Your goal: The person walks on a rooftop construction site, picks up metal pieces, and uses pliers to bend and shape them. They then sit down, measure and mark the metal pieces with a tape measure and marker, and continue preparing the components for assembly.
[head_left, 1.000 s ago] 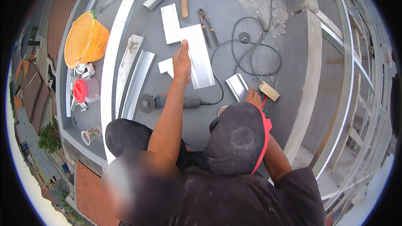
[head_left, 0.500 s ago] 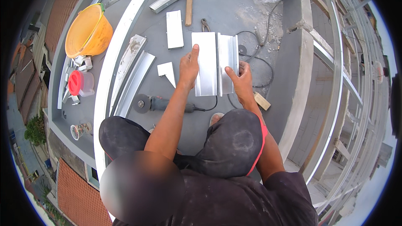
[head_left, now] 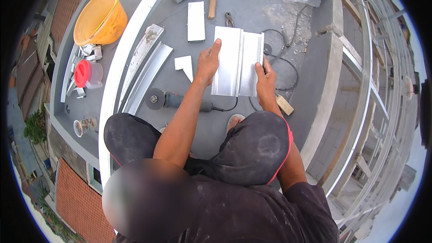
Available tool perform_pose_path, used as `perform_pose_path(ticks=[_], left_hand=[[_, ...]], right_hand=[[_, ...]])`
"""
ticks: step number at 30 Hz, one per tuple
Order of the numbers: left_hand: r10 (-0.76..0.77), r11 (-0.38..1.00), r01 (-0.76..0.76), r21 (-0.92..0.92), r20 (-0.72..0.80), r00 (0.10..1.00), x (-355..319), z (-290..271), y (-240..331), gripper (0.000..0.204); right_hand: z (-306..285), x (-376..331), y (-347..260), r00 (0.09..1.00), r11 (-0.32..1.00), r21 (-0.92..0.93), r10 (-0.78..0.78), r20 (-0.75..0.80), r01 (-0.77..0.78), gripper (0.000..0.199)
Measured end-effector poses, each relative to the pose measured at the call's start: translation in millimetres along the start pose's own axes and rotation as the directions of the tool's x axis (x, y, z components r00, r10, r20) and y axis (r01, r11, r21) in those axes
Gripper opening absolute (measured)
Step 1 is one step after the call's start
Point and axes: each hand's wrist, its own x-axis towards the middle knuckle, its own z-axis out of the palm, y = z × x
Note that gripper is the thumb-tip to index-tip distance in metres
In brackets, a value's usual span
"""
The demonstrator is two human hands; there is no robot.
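Between my hands are two short silvery metal profile pieces, side by side with their long edges meeting. My left hand (head_left: 208,63) grips the left profile piece (head_left: 227,58) by its outer edge, thumb on top. On the far edge of the right profile piece (head_left: 250,63), my right hand (head_left: 266,78) is closed, its fingers partly hidden behind. Below them an angle grinder (head_left: 182,101) lies on the grey floor, near my left forearm. Pincers (head_left: 229,19) lie just beyond the pieces. A white channel offcut (head_left: 195,20) and a smaller L-shaped offcut (head_left: 184,65) rest to the left.
A hammer (head_left: 213,1) lies at the far side. Long metal profiles (head_left: 150,76), a yellow bucket (head_left: 101,20), a red-lidded container (head_left: 87,74) and a clear cup (head_left: 84,127) are at left. On the right are a black cord (head_left: 296,69), a wood block (head_left: 284,105) and a low wall (head_left: 321,85).
The gap between the two profile pieces has closed, and their edges now meet. My right hand has shifted its hold along the right piece's edge. The whole view has shifted slightly.
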Motion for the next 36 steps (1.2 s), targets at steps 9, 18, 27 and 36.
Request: perform_pose_path(ticks=[9,18,27,36], left_hand=[[-0.047,0.999,0.047,-0.011,0.004,0.999,-5,2,2,0.089],[-0.099,0.994,0.101,-0.048,0.038,0.994,-6,1,0,0.087],[-0.031,0.997,0.023,0.077,0.103,0.994,-26,-20,89,0.079],[0.442,0.591,-0.09,-0.802,0.228,0.867,-49,-106,175,0.069]], right_hand=[[-2,-2,14,0.998,0.994,-0.094,-0.053,-0.043,0.049,0.055],[-5,-5,21,0.999,0.999,-0.049,-0.022,-0.045,0.02,0.056],[-4,24,-79,0.987,0.996,-0.078,-0.024,0.16,0.037,0.058],[112,22,-265,0.943,0.953,0.163,-0.283,0.177,0.256,0.06]])
